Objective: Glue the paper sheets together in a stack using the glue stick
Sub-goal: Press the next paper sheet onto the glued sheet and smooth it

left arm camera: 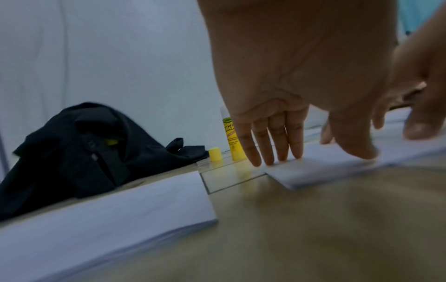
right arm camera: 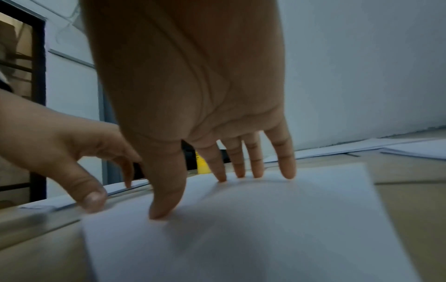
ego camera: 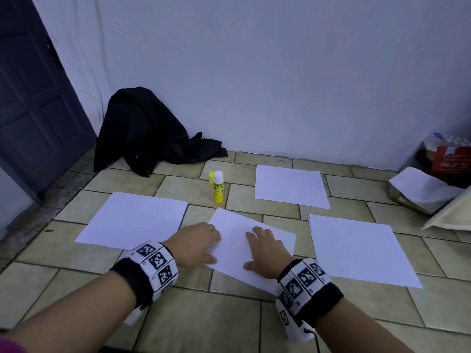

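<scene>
A tiled floor (ego camera: 254, 317) runs to a pale wall, and the glue stick (ego camera: 218, 187) stands upright and uncapped on it, its yellow cap (left arm camera: 215, 154) just beside it. Nearer me than the glue stick lies the skewed middle sheet (ego camera: 237, 240), and both my hands are on it. My left hand (ego camera: 196, 242) has straight fingers (left arm camera: 277, 141) pressing its left edge; my right hand (ego camera: 266, 252) lies flat on it, fingers spread, gripping nothing. Other sheets lie left of the glue stick (ego camera: 132, 220), right of it (ego camera: 290, 186), and right and nearer me (ego camera: 356, 250). I judge the risks so: the sheet may slide on the smooth tile and set crooked, or crease under uneven pressure. My left hand, reaching forward, could topple the glue stick onto the paper.
</scene>
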{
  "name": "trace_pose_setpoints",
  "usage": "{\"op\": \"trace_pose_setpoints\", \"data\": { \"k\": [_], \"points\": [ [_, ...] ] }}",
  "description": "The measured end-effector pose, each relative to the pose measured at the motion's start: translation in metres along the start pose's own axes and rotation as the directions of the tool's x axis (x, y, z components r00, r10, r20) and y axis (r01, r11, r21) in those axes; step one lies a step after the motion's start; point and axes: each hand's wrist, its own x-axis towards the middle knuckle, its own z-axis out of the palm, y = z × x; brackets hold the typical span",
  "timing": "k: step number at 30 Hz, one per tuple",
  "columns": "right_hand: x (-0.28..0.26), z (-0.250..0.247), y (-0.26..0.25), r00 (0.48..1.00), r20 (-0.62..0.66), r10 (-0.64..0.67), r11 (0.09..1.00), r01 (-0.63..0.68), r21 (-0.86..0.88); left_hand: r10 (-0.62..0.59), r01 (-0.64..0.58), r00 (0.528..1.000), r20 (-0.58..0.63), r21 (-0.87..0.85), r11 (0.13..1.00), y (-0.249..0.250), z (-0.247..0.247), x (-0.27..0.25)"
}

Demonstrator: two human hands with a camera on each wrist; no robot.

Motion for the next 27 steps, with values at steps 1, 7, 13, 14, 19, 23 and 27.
{"op": "trace_pose_setpoints", "data": {
  "k": [1, 7, 13, 14, 19, 23, 27],
  "points": [
    [0.001, -0.002, 0.006, 0.999, 0.024, -0.036, 0.999, 0.036, 0.012, -0.013, 0.013, 1.000, -0.018, -0.026, 1.000, -0.001, -0.002, 0.001],
    [-0.003, -0.009, 0.056, 0.990, 0.140, -0.015, 0.996, 0.003, 0.085, -0.052, 0.062, 0.995, 0.086, -0.112, 0.992, -0.015, -0.008, 0.017],
    [-0.006, -0.014, 0.077, 0.985, 0.145, 0.095, 0.993, -0.103, 0.048, -0.131, 0.139, 0.970, 0.203, -0.023, 0.990, -0.025, -0.001, 0.025],
    [-0.006, -0.013, 0.076, 0.985, 0.143, 0.097, 0.992, -0.107, 0.064, -0.149, 0.158, 0.966, 0.213, -0.022, 0.987, -0.026, 0.001, 0.025],
    [-0.011, -0.007, 0.078, 0.991, 0.119, 0.060, 0.985, -0.078, 0.154, -0.156, 0.160, 0.947, 0.282, 0.010, 0.987, -0.032, 0.009, 0.028],
    [-0.017, -0.003, 0.081, 0.995, 0.088, 0.041, 0.979, -0.058, 0.195, -0.196, 0.190, 0.941, 0.275, 0.049, 0.981, -0.034, 0.012, 0.033],
    [-0.019, -0.007, 0.076, 0.998, 0.014, 0.063, 0.972, -0.065, 0.226, -0.226, 0.212, 0.935, 0.275, 0.079, 0.974, -0.032, 0.012, 0.034]
  ]
}}
